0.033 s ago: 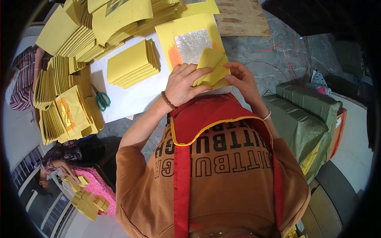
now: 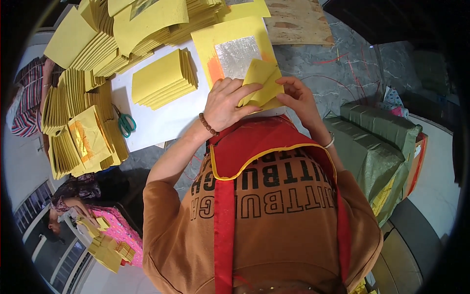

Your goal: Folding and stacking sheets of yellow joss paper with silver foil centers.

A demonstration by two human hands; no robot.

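A yellow paper sheet (image 2: 266,81) is held between my two hands at the table's near edge, folded over at a slant. My left hand (image 2: 226,100) has its thumb and forefinger closed on the fold's left side. The thumb and fingers of my right hand (image 2: 299,99) pinch its right edge. Beneath lies flat yellow paper with a silver foil patch (image 2: 240,53) and orange smears beside the foil; my hands hide its near part. Whether the folded piece belongs to this same paper, I cannot tell. A small stack of folded yellow papers (image 2: 164,81) rests left of it.
Large piles of folded yellow paper (image 2: 78,105) line the table's left and far sides. Teal-handled scissors (image 2: 127,125) lie on the white tabletop (image 2: 142,134). Green wrapped bundles (image 2: 367,147) stand at the right. Another person (image 2: 78,201) handles yellow papers at lower left.
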